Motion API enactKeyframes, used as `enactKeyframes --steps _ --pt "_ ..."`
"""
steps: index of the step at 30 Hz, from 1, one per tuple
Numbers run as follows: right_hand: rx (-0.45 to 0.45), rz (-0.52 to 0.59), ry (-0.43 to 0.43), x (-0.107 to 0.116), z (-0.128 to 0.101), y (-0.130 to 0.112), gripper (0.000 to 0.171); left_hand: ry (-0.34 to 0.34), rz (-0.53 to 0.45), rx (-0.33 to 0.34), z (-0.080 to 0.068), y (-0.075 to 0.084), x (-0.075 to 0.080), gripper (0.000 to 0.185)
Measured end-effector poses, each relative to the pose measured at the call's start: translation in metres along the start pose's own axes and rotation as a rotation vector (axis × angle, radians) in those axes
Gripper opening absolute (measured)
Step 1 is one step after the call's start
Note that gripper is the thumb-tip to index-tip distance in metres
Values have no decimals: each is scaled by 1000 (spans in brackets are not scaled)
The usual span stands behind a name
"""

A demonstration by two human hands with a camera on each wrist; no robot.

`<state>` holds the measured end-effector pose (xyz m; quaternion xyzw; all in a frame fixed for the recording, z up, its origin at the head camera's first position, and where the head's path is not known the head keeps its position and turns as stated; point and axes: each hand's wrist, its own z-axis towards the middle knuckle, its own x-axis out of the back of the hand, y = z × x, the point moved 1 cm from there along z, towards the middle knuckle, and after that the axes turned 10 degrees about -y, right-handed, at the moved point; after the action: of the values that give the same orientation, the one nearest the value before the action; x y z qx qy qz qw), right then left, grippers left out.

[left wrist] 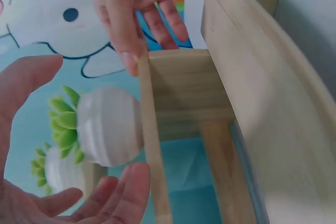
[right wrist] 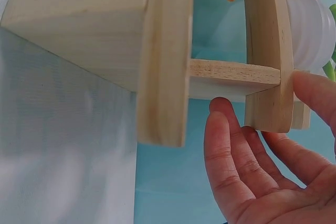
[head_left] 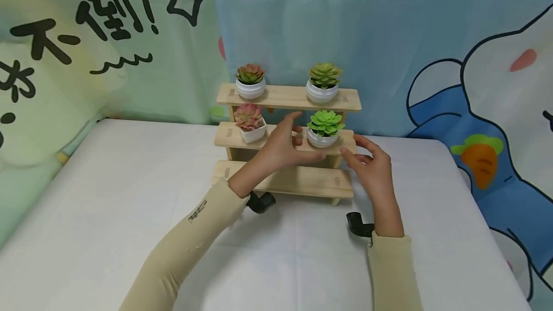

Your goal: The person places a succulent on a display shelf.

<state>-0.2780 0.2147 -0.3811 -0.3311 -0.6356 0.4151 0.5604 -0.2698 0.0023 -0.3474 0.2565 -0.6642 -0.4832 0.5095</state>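
A three-tier wooden plant stand [head_left: 285, 176] stands on the white table. On its middle step, toward the right, sits a bright green succulent in a white round pot [head_left: 321, 139]. My left hand [head_left: 287, 145] is beside that pot on its left, thumb and fingers spread apart and holding nothing. In the left wrist view the left fingertips [left wrist: 137, 174] are close to the pot. My right hand [head_left: 372, 169] pinches the right end of the middle step, thumb at the front corner and index finger at the end. The right wrist view shows the thumb [right wrist: 315, 90] against the board.
A pink succulent in a white square pot [head_left: 254, 132] sits left on the middle step. The top step holds a reddish-green succulent [head_left: 250, 80] and a green succulent [head_left: 325, 77], both in white round pots. A printed cloth [head_left: 276, 28] hangs behind the table.
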Motion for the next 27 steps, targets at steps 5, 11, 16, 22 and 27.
enactKeyframes --steps 5,11,16,22,27 --pt "7 -9 7 1 0 2 62 -3 17 -105 -26 5 3 89" --pt "-40 -34 10 3 0 1 65 44 15 -242 -63 15 6 79" --pt "-62 -43 -16 -2 1 -3 68 153 53 -285 -97 11 13 75" --pt "-45 -45 -3 -2 3 -3 67 289 61 -314 -122 -4 19 75" --pt "-70 -45 -2 -3 4 -1 67 390 56 -253 -144 -22 23 71"
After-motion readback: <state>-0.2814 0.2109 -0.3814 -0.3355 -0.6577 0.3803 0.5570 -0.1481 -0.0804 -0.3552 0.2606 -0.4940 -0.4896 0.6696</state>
